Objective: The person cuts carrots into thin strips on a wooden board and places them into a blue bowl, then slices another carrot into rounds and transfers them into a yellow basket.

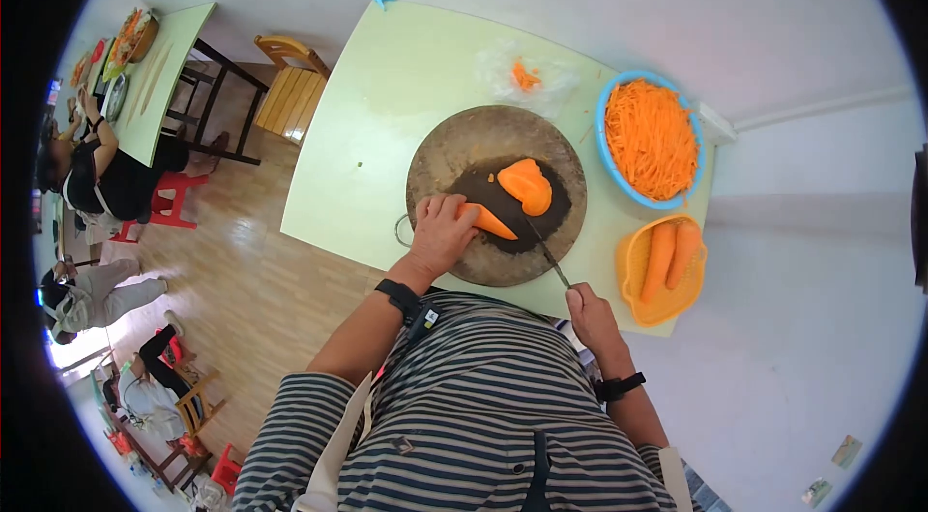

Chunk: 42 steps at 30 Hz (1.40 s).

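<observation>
Carrot point(491, 221) lengthwise left-right, tip pointing right

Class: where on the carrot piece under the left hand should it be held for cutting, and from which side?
Hold the carrot piece at its thick end, from above, as the left hand does. Its tapered end points toward the knife, so fingers there sit farthest from the blade.

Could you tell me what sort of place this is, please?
Probably a shared food-prep room or canteen kitchen: a carrot is being cut on a round board, a blue basket holds shredded carrot, and other people sit at another table.
</observation>
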Available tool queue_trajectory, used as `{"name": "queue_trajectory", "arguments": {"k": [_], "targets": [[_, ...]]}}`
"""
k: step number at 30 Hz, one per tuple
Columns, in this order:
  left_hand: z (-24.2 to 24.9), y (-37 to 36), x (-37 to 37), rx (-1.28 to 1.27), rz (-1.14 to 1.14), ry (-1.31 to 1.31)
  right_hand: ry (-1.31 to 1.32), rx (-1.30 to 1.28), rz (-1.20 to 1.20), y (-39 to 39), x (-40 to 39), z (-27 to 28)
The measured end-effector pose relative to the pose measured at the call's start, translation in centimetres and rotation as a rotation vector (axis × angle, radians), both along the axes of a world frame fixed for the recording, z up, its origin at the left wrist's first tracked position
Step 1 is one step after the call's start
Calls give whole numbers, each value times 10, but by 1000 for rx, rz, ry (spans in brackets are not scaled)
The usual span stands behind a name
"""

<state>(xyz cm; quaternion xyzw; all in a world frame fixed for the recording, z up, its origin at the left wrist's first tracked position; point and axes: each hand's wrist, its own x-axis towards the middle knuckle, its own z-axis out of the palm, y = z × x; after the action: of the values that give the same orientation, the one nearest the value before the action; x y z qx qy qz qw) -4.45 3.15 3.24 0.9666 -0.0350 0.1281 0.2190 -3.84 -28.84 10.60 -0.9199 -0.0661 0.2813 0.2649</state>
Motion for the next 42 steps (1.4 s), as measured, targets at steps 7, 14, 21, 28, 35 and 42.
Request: {"name": "queue_trajectory", "arguments": {"k": [7,14,21,28,35,42], "targets": [[-9,-4,-6,-56,25,-100,11,-19,15,4,3,8],[-13,-6,-5,-88,-17,-110,17,73,-15,18,7,22],[-15,-8,-4,-84,-22,-101,-101,81,149,52,9,34],[-17,-6,-2,-74,-34,-61,-109,-39,219,64,11,45],[-22,-4,-2,-91,-79,-56,-152,-12,260,67,6,49],[-32,-5,-6,-75,-63,-12,-98,-60,254,68,9,56]]}}
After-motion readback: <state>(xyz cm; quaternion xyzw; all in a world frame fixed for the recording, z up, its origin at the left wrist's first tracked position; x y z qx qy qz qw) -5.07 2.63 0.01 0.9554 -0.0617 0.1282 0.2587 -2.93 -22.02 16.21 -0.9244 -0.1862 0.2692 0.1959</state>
